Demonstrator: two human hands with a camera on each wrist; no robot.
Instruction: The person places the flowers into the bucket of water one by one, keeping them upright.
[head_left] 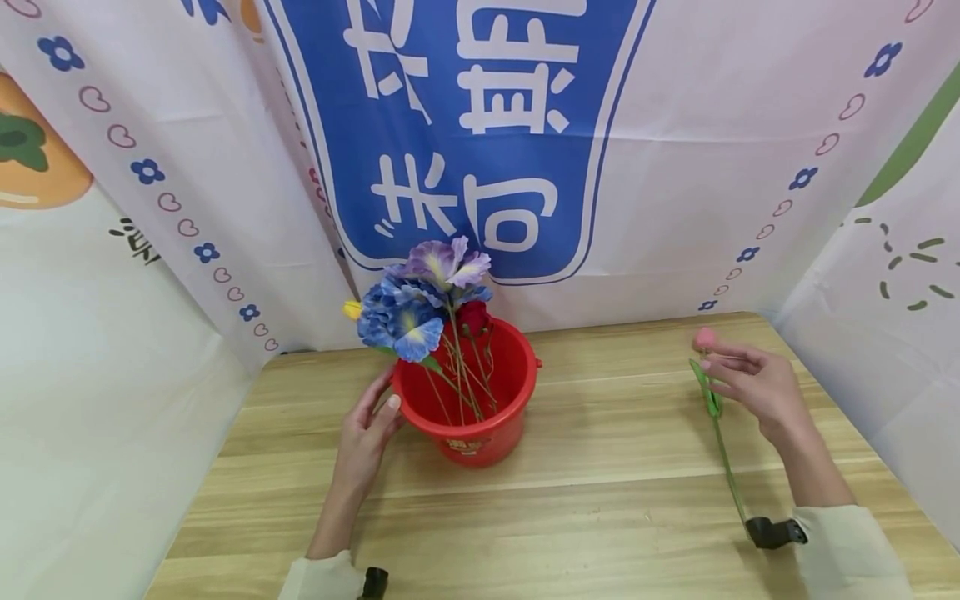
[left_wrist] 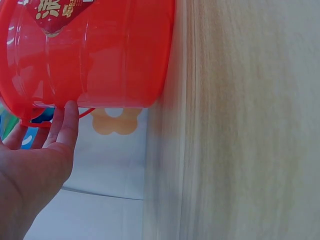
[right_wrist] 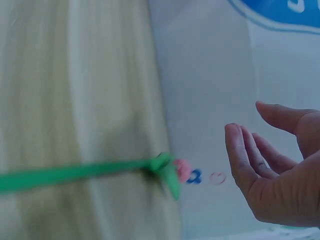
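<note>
A red bucket [head_left: 486, 450] stands on the table with artificial flowers leaning in it: a purple iris [head_left: 442, 265], blue blooms [head_left: 401, 312], a red rose [head_left: 472, 317] and a yellow bud [head_left: 352, 310]. My left hand [head_left: 365, 437] rests against the bucket's left side, thumb by the rim; in the left wrist view its fingers [left_wrist: 69, 127] lie nearly straight at the wall. A pink tulip [head_left: 705, 339] with green leaves and a long stem [head_left: 726, 458] lies at the table's right. Over its upper part hovers my right hand [head_left: 761, 387], thumb and bent fingers apart, holding nothing.
The wooden table [head_left: 600, 533] meets a printed white cloth [head_left: 660, 208] with a blue panel right behind the bucket. White cloth also hangs at both sides. The bucket's thin red handle [left_wrist: 86, 113] shows beside the left fingers. Black wrist mounts [head_left: 776, 532] sit at the sleeves.
</note>
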